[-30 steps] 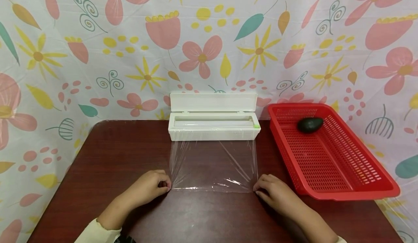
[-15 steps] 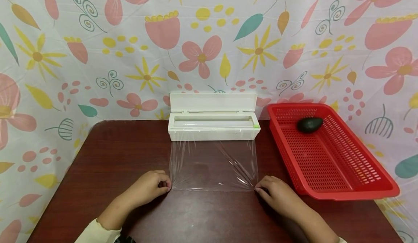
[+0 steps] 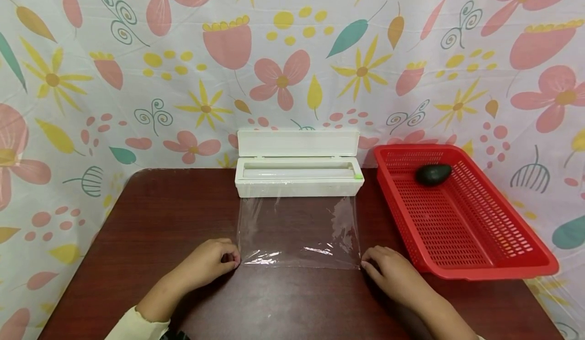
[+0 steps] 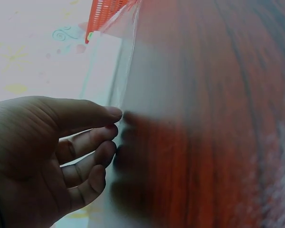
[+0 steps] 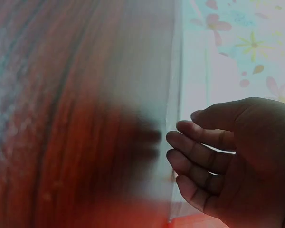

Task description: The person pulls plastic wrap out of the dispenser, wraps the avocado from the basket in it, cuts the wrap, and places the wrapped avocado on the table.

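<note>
A sheet of clear plastic wrap (image 3: 297, 233) stretches over the table from a white wrap dispenser box (image 3: 299, 185), whose lid stands up at the back. At the sheet's near left corner my left hand (image 3: 211, 259) pinches the film. In the left wrist view, the film's edge runs up from the thumb and index fingertips of that hand (image 4: 61, 147). Beside the near right corner is my right hand (image 3: 392, 273), its fingers loosely bent. The right wrist view shows this hand (image 5: 232, 161) with its fingertips just off the film's edge and nothing between them.
On the right stands a red perforated plastic basket (image 3: 493, 273) with a dark green avocado-like fruit (image 3: 433, 175) at its far end. The dark reddish wooden table (image 3: 292, 304) meets a flower-printed curtain (image 3: 283, 75) behind the box.
My right hand has moved slightly right and come off the film's corner. The film has slackened on that side, its creases shifting. My left hand keeps its place.
</note>
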`<action>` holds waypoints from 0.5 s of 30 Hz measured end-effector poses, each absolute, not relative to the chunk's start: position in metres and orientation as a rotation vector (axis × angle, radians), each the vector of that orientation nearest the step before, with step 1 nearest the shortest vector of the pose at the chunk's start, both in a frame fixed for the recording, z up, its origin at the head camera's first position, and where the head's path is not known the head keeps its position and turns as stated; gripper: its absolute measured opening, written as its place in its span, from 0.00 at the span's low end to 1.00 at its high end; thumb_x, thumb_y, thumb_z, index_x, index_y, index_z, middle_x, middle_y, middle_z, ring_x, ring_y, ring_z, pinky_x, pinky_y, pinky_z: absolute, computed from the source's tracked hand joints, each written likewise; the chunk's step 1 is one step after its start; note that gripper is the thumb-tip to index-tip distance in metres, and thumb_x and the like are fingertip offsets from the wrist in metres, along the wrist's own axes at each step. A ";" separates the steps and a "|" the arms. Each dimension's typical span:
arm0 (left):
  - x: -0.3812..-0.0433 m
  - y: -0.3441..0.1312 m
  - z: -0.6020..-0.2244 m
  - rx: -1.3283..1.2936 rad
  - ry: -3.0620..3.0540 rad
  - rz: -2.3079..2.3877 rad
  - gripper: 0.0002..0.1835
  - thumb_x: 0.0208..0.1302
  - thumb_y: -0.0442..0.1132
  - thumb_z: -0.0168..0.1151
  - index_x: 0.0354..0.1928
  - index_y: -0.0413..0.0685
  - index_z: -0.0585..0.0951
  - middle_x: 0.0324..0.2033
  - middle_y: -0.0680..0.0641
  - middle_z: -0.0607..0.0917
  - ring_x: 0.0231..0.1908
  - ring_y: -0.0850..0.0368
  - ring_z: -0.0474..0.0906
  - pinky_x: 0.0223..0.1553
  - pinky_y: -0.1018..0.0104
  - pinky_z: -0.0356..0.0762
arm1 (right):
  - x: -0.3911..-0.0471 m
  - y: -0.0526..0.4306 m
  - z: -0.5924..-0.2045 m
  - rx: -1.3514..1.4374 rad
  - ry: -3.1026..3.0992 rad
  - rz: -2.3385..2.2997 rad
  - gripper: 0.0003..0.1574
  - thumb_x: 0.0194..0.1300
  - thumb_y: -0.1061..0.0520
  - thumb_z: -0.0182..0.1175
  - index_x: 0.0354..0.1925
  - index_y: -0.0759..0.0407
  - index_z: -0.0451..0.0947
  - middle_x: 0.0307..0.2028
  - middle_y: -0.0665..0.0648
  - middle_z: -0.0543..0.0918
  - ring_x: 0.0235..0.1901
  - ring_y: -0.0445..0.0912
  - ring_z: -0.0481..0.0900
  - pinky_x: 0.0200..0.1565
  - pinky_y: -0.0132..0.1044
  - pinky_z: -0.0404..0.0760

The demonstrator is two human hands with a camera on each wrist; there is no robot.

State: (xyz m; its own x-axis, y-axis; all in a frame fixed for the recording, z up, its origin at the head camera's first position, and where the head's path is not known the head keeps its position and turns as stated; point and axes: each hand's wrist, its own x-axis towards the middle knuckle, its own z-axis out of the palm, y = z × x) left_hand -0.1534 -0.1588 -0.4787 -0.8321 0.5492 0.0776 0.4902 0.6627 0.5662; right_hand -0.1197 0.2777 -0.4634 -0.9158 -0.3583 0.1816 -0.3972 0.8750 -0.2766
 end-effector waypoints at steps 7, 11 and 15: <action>-0.154 -0.157 -0.482 0.880 2.833 0.936 0.08 0.59 0.32 0.70 0.30 0.56 0.84 0.27 0.63 0.77 0.30 0.69 0.75 0.34 0.73 0.74 | -0.115 0.276 -0.462 0.638 -2.804 0.462 0.08 0.60 0.58 0.71 0.35 0.45 0.81 0.32 0.37 0.79 0.36 0.37 0.78 0.41 0.39 0.79; -0.155 -0.156 -0.483 0.864 2.853 0.960 0.08 0.60 0.32 0.70 0.31 0.56 0.84 0.27 0.63 0.78 0.31 0.69 0.75 0.34 0.73 0.75 | -0.114 0.274 -0.457 0.656 -2.766 0.453 0.08 0.61 0.57 0.71 0.37 0.46 0.82 0.33 0.37 0.79 0.37 0.36 0.77 0.41 0.39 0.79; -0.157 -0.155 -0.483 0.844 2.857 0.996 0.07 0.60 0.32 0.70 0.31 0.55 0.84 0.27 0.63 0.79 0.31 0.70 0.75 0.35 0.72 0.76 | -0.114 0.272 -0.449 0.664 -2.735 0.464 0.08 0.61 0.58 0.71 0.37 0.46 0.83 0.34 0.36 0.79 0.38 0.36 0.78 0.42 0.39 0.80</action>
State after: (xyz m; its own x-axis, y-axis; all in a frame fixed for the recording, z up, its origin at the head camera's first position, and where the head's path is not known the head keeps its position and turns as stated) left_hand -0.1572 -0.1555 -0.4832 -0.8555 0.4891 0.1701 0.4889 0.6546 0.5766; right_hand -0.1136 0.2723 -0.4489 -0.8523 -0.3909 0.3475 -0.4836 0.8420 -0.2391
